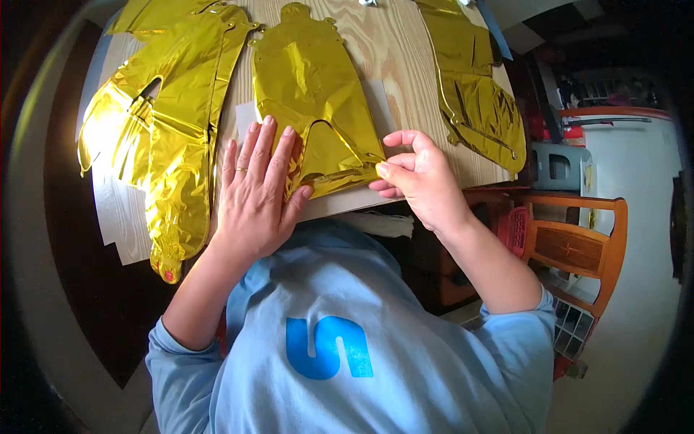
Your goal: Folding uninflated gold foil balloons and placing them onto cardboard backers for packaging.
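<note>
A flat gold foil balloon (307,72) lies in front of me on the wooden table, with small tabs along its far end. My left hand (254,184) rests flat across its near left edge, fingers stretched out and a ring on one of them. At the near right corner of the foil, my right hand (418,173) pinches the balloon's edge between thumb and fingers. The foil near that corner is folded and creased. A pale sheet (246,119) shows from under the balloon on both sides.
More gold foil balloons (177,94) lie to the left, one hanging over the near table edge with a red spot at its tip. Another gold foil balloon (473,94) lies at the right. Beyond the wooden table (390,50) stand a wooden chair (571,249) and a grey stool (557,166).
</note>
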`<state>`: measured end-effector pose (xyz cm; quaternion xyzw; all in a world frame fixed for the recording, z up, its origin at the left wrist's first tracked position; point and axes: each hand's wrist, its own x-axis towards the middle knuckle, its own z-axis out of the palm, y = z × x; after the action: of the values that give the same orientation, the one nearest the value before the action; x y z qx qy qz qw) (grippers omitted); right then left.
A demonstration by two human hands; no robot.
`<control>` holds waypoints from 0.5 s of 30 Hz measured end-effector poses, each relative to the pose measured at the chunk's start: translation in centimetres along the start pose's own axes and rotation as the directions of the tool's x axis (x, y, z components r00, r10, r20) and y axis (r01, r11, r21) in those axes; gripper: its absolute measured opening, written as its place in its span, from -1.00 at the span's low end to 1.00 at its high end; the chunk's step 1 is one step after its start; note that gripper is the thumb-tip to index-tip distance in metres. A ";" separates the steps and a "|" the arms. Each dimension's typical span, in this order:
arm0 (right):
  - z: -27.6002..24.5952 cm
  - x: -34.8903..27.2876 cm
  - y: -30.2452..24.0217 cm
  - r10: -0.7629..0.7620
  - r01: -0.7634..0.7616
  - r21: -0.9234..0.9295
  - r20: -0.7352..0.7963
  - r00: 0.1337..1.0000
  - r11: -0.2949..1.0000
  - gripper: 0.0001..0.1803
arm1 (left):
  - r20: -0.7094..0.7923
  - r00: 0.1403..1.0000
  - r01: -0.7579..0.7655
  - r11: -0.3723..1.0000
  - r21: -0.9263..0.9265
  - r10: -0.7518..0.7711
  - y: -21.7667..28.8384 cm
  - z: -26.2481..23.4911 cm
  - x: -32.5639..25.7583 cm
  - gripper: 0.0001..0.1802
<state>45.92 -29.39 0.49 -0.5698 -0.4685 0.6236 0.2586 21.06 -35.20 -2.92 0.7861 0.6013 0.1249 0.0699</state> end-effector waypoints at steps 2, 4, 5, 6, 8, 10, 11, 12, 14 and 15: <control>0.0 0.0 0.1 0.013 -0.013 0.021 -0.011 1.000 1.000 -0.65 | -0.007 1.000 -0.014 1.000 -0.010 0.014 0.0 0.1 0.0 -0.23; -0.1 0.1 0.2 0.019 -0.018 0.059 -0.007 1.000 0.998 -0.64 | -0.002 1.000 -0.026 0.999 -0.025 0.026 0.0 0.1 0.0 -0.24; -0.1 0.1 0.3 0.012 -0.012 0.068 -0.003 1.000 0.998 -0.64 | 0.008 1.000 -0.030 0.999 -0.032 0.030 0.0 0.1 0.0 -0.25; -0.2 0.1 0.4 0.006 -0.006 0.076 0.002 1.000 0.997 -0.64 | 0.018 0.999 -0.033 0.999 -0.039 0.034 0.0 0.1 0.0 -0.26; -0.2 0.2 0.4 -0.003 0.002 0.084 0.010 1.000 0.996 -0.64 | 0.018 0.999 -0.038 0.998 -0.048 0.039 0.0 0.1 0.0 -0.27; 0.0 0.2 0.1 -0.008 0.006 0.083 0.017 1.000 0.997 -0.65 | 0.023 0.999 -0.039 0.998 -0.053 0.040 0.0 0.0 0.0 -0.28; 0.0 0.3 0.1 -0.004 0.002 0.073 0.017 1.000 0.997 -0.65 | 0.027 0.999 -0.041 0.998 -0.057 0.043 0.0 0.0 0.0 -0.28; -0.1 0.3 0.1 0.000 -0.001 0.064 0.017 1.000 0.998 -0.65 | 0.031 0.999 -0.043 0.997 -0.060 0.045 0.0 -0.1 0.0 -0.28; -0.1 0.3 0.2 -0.010 0.009 0.097 0.014 1.000 0.995 -0.65 | -0.027 0.998 -0.063 0.993 -0.095 0.060 -0.1 -0.3 0.0 -0.31; -0.2 0.3 0.3 -0.024 0.023 0.140 0.010 1.000 0.990 -0.65 | -0.056 0.996 -0.074 0.991 -0.112 0.068 -0.2 -0.4 0.1 -0.33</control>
<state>46.07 -29.23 0.12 -0.5410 -0.4317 0.6553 0.3026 20.77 -35.08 -2.56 0.7982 0.5665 0.1819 0.0943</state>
